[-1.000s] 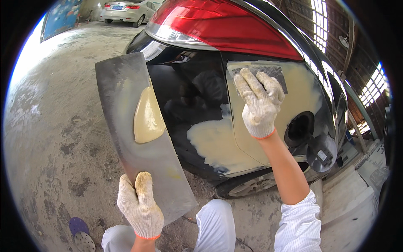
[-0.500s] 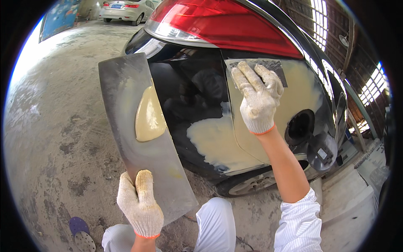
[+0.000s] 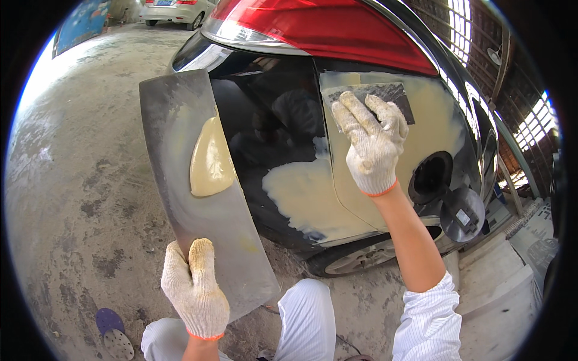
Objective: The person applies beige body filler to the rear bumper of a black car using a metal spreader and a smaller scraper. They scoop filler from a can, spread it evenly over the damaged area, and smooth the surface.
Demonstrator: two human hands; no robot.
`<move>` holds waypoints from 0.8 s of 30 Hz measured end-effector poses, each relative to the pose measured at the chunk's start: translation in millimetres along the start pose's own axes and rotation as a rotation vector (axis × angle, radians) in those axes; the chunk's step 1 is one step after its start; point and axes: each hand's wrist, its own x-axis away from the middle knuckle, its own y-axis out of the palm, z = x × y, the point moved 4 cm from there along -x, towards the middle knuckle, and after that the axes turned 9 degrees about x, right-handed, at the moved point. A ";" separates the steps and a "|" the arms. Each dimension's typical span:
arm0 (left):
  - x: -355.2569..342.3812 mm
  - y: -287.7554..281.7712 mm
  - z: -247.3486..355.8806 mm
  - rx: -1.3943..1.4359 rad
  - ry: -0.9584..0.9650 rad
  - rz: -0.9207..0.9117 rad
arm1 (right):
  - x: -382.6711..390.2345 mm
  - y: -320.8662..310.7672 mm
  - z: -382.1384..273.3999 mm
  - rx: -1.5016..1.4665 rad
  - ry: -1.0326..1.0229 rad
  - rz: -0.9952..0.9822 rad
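My gloved left hand (image 3: 195,289) is closed on the lower part of a long grey mixing board (image 3: 232,256), thumb on top. A thick blob of cream body filler (image 3: 212,162) sits on the board's upper half. In my gloved right hand (image 3: 372,138) is a flat dark spreader (image 3: 392,96), its blade against the car's rear side panel. The fingers press on its face, just below the red tail light (image 3: 337,36). Cream filler (image 3: 424,126) coats the panel around the spreader, and another patch (image 3: 301,192) covers the black bumper across the seam.
The round fuel filler opening (image 3: 431,176) is exposed, its flap (image 3: 462,215) hanging open. Below is the rear wheel (image 3: 361,259). Sanding discs (image 3: 110,323) lie on the concrete floor at lower left. A white car (image 3: 174,12) stands far back.
My right hand and the spreader have shifted slightly down relative to the tail light, uncovering a strip of filler above the blade. The left hand keeps the board.
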 end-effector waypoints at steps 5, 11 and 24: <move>2.6 2.8 -1.3 0.017 -0.016 -0.024 | 12.0 -6.4 -2.1 -0.015 0.006 -0.019; 4.2 8.0 -3.8 0.024 0.002 -0.034 | 30.1 -12.3 -3.9 -0.017 0.004 -0.072; 10.2 16.8 -10.8 -0.010 0.022 -0.045 | 74.0 -21.9 -10.4 -0.033 0.018 -0.077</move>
